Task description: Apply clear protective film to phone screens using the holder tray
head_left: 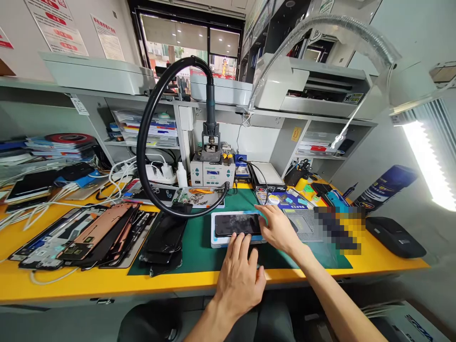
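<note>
A black smartphone (237,225), screen up with smudges on the glass, lies on a white and light-blue pad (218,241) on the green mat (199,259). My left hand (239,273) comes in from the near side, palm down, its stretched fingertips resting at the phone's near edge and its thumb apart. At the phone's right end is my right hand (278,229), fingers extended over the far corner and thumb by the near one. Neither hand grips the phone.
A hot-air rework station (213,173) stands behind, its black hose (142,128) looping over the mat. Left are stacked black phones (166,240) and phone panels (92,232). A perforated metal plate (304,223), spray can (386,190) and black case (395,236) lie right. A lamp (423,156) overhangs.
</note>
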`<action>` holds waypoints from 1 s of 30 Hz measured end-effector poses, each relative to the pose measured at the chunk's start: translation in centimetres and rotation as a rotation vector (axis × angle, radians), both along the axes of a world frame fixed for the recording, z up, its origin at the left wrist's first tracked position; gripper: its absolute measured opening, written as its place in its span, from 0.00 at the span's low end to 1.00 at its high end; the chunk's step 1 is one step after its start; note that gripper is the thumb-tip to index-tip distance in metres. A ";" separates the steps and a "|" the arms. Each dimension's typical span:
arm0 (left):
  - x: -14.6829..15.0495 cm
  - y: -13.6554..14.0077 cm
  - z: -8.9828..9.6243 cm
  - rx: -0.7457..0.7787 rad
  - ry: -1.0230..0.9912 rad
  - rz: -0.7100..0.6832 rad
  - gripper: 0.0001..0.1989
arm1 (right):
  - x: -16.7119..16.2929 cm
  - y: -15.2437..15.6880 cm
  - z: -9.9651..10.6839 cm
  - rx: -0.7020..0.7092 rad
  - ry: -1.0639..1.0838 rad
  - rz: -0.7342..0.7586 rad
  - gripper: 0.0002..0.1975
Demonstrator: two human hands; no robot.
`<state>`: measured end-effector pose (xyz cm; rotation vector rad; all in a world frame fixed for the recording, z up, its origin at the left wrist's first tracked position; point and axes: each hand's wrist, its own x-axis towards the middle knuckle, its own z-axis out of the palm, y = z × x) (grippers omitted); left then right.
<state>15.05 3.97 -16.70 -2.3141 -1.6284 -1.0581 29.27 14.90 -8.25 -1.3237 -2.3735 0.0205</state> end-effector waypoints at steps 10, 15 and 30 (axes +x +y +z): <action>0.2 0.2 0.2 0.057 -0.012 0.019 0.18 | -1.1 2.7 1.4 -0.145 -0.114 0.134 0.26; 0.2 0.2 0.2 0.058 -0.009 0.019 0.17 | -0.9 3.2 1.6 -0.192 -0.103 0.162 0.27; 0.1 0.0 0.3 0.065 0.008 0.015 0.16 | -1.3 6.7 2.9 -0.457 -0.033 0.259 0.11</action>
